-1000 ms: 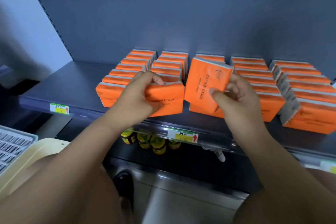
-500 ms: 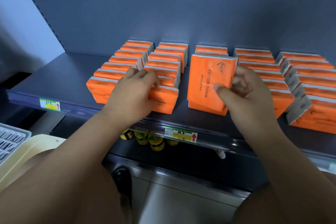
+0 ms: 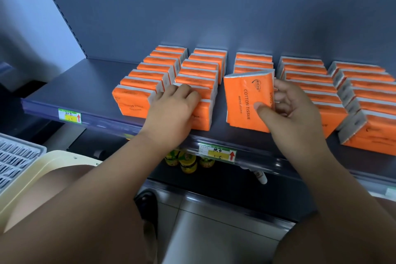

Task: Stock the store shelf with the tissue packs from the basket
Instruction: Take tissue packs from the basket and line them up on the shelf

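Orange pack (image 3: 244,100) upright near shelf (image 3: 81,83) front edge, pinched by right grip (image 3: 295,113); left grip (image 3: 171,109) clasps neighbouring front pack (image 3: 203,117).

Glossy orange plastic film, faintly creased, wraps the tissue pack (image 3: 246,100) gripped in my right hand (image 3: 295,111). The shelf (image 3: 81,85) looks like matt painted metal, its front rail (image 3: 270,157) shiny clear plastic with paper labels (image 3: 217,152).

Left grip (image 3: 171,111) and right grip (image 3: 293,109) both bare; forearms (image 3: 107,191) bare up to the frame edge. Right thumbnail (image 3: 258,105) cut short. Bare knee (image 3: 49,184) low left. One dark shoe (image 3: 145,203) below, between my arms.
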`<state>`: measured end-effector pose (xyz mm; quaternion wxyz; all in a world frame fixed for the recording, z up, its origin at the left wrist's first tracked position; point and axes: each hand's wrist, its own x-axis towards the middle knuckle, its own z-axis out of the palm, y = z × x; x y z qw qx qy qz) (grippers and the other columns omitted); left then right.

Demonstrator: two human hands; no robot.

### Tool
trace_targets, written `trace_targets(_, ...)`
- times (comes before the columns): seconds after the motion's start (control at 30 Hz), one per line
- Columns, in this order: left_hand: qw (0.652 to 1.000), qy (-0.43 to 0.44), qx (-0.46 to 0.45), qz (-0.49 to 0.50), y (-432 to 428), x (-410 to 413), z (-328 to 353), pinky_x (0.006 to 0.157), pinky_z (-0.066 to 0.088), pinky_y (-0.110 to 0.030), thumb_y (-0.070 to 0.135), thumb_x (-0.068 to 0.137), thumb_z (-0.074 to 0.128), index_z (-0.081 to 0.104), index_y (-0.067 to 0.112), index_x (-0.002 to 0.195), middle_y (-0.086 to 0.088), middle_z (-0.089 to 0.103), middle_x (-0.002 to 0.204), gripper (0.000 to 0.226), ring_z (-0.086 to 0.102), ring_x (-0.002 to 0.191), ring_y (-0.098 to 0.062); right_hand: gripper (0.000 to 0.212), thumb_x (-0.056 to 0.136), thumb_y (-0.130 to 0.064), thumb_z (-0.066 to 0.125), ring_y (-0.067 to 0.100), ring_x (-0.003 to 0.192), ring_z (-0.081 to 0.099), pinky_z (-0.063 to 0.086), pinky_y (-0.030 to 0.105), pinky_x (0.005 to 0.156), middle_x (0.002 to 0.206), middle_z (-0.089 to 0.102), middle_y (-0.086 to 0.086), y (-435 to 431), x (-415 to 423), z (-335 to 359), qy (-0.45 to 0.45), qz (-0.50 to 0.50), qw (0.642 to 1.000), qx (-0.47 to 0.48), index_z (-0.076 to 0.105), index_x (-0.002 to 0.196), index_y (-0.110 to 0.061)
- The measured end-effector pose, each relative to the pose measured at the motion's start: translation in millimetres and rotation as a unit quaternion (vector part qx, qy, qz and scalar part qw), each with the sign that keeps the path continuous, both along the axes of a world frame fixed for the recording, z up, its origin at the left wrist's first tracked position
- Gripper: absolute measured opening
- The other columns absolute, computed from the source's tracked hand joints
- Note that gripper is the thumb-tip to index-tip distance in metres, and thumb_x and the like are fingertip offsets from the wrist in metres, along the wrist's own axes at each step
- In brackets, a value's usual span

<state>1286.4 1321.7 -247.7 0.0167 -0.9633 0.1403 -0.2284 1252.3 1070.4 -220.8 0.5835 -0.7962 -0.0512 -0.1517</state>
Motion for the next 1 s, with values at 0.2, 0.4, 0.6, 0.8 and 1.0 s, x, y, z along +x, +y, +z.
trace_targets(0.2, 1.0, -0.005, -0.009, 0.004, 6.4, 0.8, -3.3, 0.084, 0.051, -0.05, 0.006, 0.071, 0.075, 0.066, 0.016, 0.12, -0.008, 0.064, 0.118, 0.051, 0.057, 0.109, -0.039, 0.052, 0.091, -0.015, 0.077, 0.0, 0.099, 0.068, 0.05, 0.015, 0.085, 0.101, 0.073, -0.01, -4.9, -1.6, -4.9, 0.012, -0.015, 1.0, -0.006, 0.057, 0.135, -0.033)
trace_targets(0.4, 0.999, -0.002, -0.036, 0.002, 2.9, -1.9, -8.1, 0.085, 0.052, -0.055, 0.004, 0.077, 0.075, 0.064, 0.012, 0.124, -0.012, 0.062, 0.125, 0.049, 0.055, 0.114, -0.041, 0.035, 0.091, -0.016, 0.077, -0.007, 0.098, 0.066, 0.048, 0.007, 0.077, 0.106, 0.073, -0.014, -6.8, -6.0, -4.7, 0.026, -0.014, 1.0, -0.008, 0.066, 0.12, -0.03)
trace_targets(0.6, 0.982, -0.081, -0.157, -0.06, -34.8, -46.3, 2.4, 0.093, 0.047, -0.044, 0.03, 0.097, 0.063, 0.065, 0.007, 0.121, -0.01, 0.064, 0.12, 0.033, 0.055, 0.112, -0.031, 0.034, 0.089, -0.011, 0.078, -0.004, 0.101, 0.068, 0.054, 0.02, 0.08, 0.109, 0.074, -0.019, -12.8, -12.4, 2.6, 0.054, 0.048, 0.996, -0.044, 0.071, 0.111, -0.036)
trace_targets(0.8, 0.852, 0.137, -0.499, -0.082, -85.0, -81.3, -20.9, 0.087, 0.051, -0.021, 0.028, 0.097, 0.071, 0.057, 0.03, 0.131, 0.014, 0.066, 0.118, 0.037, 0.061, 0.11, -0.002, 0.036, 0.085, -0.01, 0.081, 0.004, 0.104, 0.07, 0.059, 0.038, 0.09, 0.109, 0.075, -0.017, -21.0, -15.9, 7.3, 0.083, 0.102, 0.987, -0.096, 0.075, 0.106, -0.039)
trace_targets(1.0, 0.77, 0.192, -0.605, -0.072, -88.4, -64.2, -25.2, 0.09, 0.059, -0.034, 0.015, 0.094, 0.076, 0.065, 0.025, 0.113, 0.008, 0.071, 0.107, 0.024, 0.066, 0.102, -0.004, 0.04, 0.084, -0.015, 0.084, 0.0, 0.108, 0.067, 0.057, 0.037, 0.095, 0.112, 0.073, -0.021, -24.0, -16.9, 2.1, 0.105, 0.07, 0.987, -0.098, 0.074, 0.112, -0.041)
